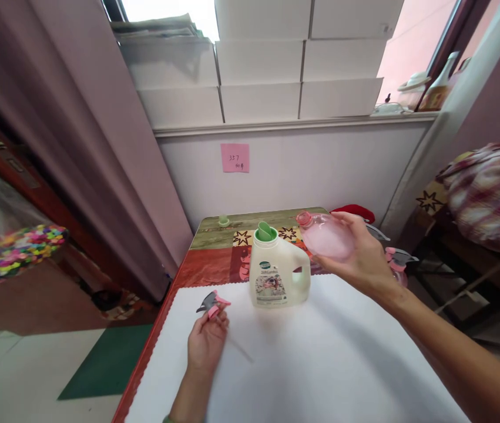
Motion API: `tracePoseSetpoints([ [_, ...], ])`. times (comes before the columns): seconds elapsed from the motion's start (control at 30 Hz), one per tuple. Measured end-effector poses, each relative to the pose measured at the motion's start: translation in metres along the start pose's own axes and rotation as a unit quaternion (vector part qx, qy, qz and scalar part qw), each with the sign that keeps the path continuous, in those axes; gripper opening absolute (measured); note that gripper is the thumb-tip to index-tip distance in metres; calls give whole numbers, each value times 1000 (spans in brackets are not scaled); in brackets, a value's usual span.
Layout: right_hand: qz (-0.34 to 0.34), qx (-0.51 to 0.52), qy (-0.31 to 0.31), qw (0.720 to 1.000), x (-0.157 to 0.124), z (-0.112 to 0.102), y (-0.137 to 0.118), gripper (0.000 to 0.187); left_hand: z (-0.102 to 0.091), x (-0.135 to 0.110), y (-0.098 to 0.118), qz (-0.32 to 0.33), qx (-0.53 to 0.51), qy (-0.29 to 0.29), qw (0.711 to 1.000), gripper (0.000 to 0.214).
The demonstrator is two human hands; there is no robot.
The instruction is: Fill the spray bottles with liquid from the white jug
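My left hand (208, 343) is closed around a pink and grey spray trigger head (212, 304), whose thin dip tube (241, 348) hangs down to the right over the white cloth. Up on the right, my right hand (364, 252) grips a clear pink bottle (326, 235), tilted so that its open pink neck points left. Between the hands stands a cream detergent jug (278, 276) with a handle and a printed label. Its mouth is uncapped and shows a green pouring spout (266, 232). The pink bottle is just right of and above the jug's handle.
A white cloth (320, 346) covers the near part of the table. At the back left sits a small green cap (224, 220). Another pink and grey spray bottle (398, 264) stands behind my right wrist. A pink note (235, 158) is on the wall.
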State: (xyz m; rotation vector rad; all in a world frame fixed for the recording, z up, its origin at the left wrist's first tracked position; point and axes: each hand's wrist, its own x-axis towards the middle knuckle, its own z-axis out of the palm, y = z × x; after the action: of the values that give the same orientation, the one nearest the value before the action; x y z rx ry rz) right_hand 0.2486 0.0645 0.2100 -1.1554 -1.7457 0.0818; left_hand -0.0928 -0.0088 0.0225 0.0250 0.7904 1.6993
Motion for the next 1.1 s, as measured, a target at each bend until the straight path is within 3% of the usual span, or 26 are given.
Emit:
tracePoseSetpoints([
  [0.17,-5,5,-58,998,14,10,1,79,-2,0,-1,0,14,15,1000,23],
  [0.33,-19,-58,-89,994,18,15,5,77,0,-3,-4,11,31,22,999,23],
  [1.1,-71,-142,-123,980,38,15,-3,77,-2,-3,-3,10,12,10,1000,19],
])
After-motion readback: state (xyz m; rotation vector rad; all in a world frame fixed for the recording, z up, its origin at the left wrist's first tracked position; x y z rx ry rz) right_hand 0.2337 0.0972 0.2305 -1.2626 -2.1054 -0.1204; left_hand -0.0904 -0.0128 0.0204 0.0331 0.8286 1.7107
